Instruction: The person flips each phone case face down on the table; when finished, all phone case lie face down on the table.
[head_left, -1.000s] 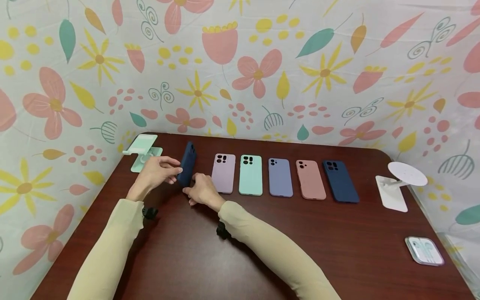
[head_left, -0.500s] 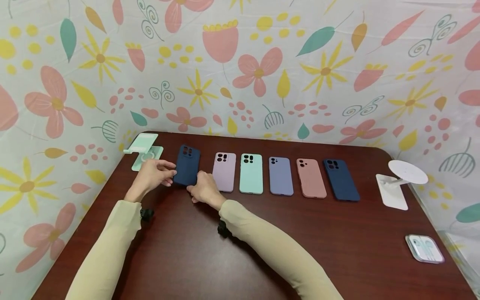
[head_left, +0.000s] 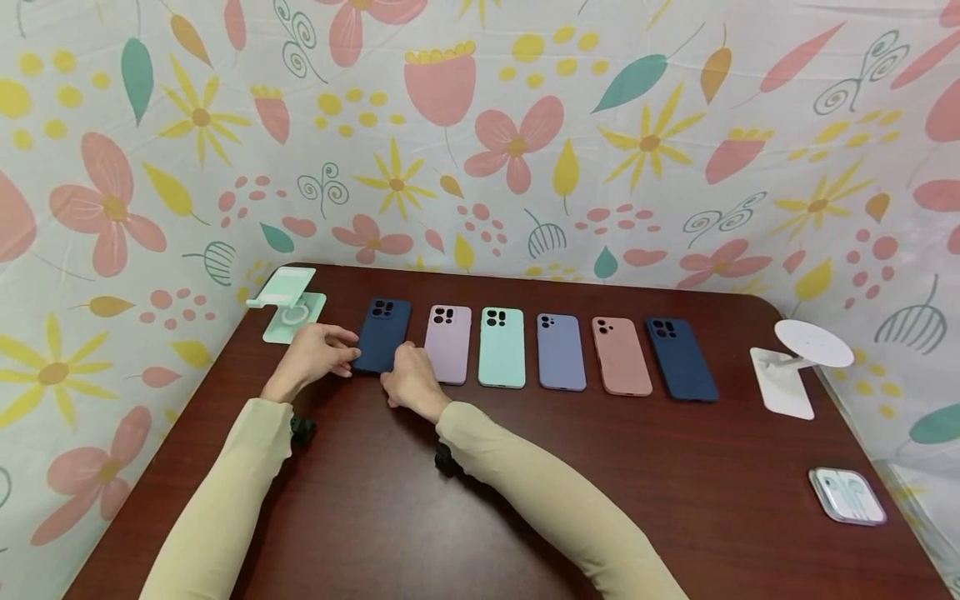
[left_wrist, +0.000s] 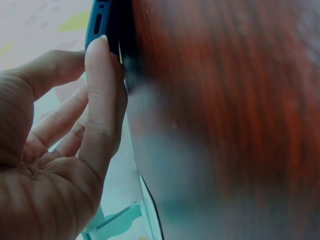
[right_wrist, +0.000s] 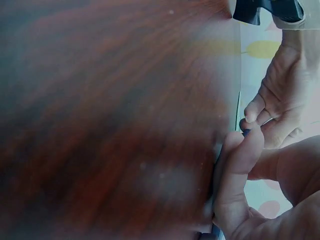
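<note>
The dark blue phone case (head_left: 382, 335) is lying flat on the table (head_left: 480, 500), back side up, at the left end of a row of cases, with its long axis running away from the person and its camera cutouts at the far end. Both hands are sitting at its near end: the left hand (head_left: 315, 354) is lying just to the left of the case with its fingers (left_wrist: 102, 85) reaching rightward to the case's left edge, and the right hand (head_left: 408, 379) is resting at the near right corner, its fingers (right_wrist: 240, 150) curling up against the rim. The two hands are about equally close, each touching its own side of the case, so the case is lying between them and just beyond the fingertips. In the left wrist view the thumb and forefinger are lightly pinching the thin blue rim, the other fingers staying loosely bent; in the right wrist view the fingertips are pressing against the dark edge where it is meeting the table, though how firmly cannot be told. Both forearms, in pale sleeves, are reaching forward and converging on the case, wrists low over the table. Just beside the case to the right a lilac case (head_left: 447, 343) is lying parallel, followed by a mint case (head_left: 502, 347), a periwinkle case (head_left: 561, 352), a pink case (head_left: 622, 356) and another navy case (head_left: 680, 359). A mint phone stand (head_left: 288, 306) is standing beyond the left hand.
</note>
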